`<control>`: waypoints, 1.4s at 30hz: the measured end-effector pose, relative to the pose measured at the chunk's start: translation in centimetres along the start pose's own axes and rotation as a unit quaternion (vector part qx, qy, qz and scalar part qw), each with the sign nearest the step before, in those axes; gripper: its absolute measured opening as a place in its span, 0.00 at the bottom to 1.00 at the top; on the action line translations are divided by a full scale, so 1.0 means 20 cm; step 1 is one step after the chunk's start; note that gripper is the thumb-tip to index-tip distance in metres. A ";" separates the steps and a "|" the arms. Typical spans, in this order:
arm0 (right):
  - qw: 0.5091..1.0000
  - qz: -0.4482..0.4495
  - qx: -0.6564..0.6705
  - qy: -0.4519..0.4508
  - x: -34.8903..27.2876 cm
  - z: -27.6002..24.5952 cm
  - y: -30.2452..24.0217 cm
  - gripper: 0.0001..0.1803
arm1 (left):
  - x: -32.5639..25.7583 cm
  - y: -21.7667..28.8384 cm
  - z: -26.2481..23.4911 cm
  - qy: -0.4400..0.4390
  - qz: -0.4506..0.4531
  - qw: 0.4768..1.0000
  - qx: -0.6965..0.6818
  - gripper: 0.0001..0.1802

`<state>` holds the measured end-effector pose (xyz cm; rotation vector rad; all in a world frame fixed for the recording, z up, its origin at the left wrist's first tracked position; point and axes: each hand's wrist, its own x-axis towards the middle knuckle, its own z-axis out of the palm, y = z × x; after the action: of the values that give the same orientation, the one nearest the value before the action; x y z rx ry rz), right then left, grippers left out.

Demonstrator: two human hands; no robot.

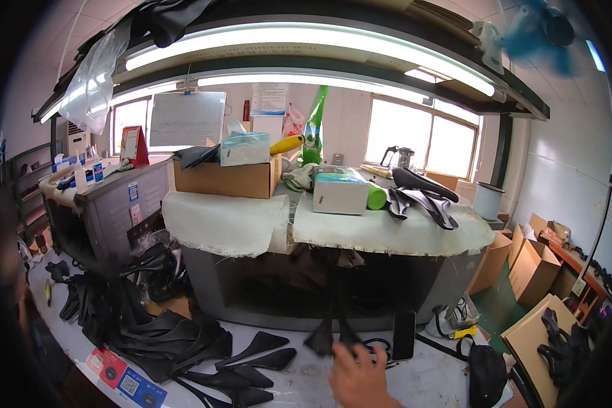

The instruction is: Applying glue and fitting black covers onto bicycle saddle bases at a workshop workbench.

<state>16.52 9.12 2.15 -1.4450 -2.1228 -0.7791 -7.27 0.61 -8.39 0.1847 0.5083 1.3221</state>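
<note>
Low in the middle, my right hand point(357, 377) has its fingers curled at the lower end of a long black forked piece point(347, 332). Two flared ends of this piece show by the fingertips, and its narrow upper part blurs into the dark opening behind. Just right of the hand lie a dark phone point(404, 336) and a looped black cord point(381, 345). Flat black pieces with pointed tails point(255, 347) are spread over the white tabletop point(299, 387) to the left, beside a large heap of similar pieces point(163, 340). My left hand is out of sight.
Ahead stands a grey cabinet point(207, 285) with cloth on top, bearing a cardboard box point(217, 180), a white box point(340, 194) and a bicycle saddle point(425, 183). A lit shelf point(306, 47) hangs overhead. A black pouch point(487, 374) and cartons point(534, 272) are at the right.
</note>
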 end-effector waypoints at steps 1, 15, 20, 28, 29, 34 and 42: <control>1.000 0.013 0.009 0.014 -0.17 -0.09 -0.09 0.14 | 0.04 -0.02 -0.09 -0.059 -0.023 0.996 -0.058 0.13; 0.881 0.052 0.403 -0.243 -0.85 0.07 -0.23 0.29 | -0.03 -0.14 0.28 -0.003 0.086 0.983 0.159 0.21; 0.929 -0.071 0.313 -0.186 -1.02 -0.08 -0.22 0.30 | 0.00 -0.14 0.02 -0.134 -0.042 0.990 0.032 0.21; 0.881 0.008 0.464 -0.086 -0.94 -0.25 -0.06 0.21 | 0.11 -0.23 -0.05 -0.229 -0.116 0.965 0.049 0.23; 0.881 0.015 0.465 -0.088 -0.91 -0.20 -0.03 0.21 | 0.10 -0.24 0.00 -0.197 -0.119 0.972 0.053 0.24; 0.862 0.033 0.429 -0.268 -0.92 -0.11 0.00 0.34 | 0.08 -0.25 0.11 -0.177 -0.124 0.969 0.120 0.26; 0.828 0.158 0.437 -0.314 -1.02 -0.18 0.15 0.39 | 0.05 -0.24 0.02 -0.128 -0.128 0.979 0.097 0.25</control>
<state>26.67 -6.21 -7.79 -1.5069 -2.0740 0.8383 -2.82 0.38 -10.23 0.4306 0.4256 0.9800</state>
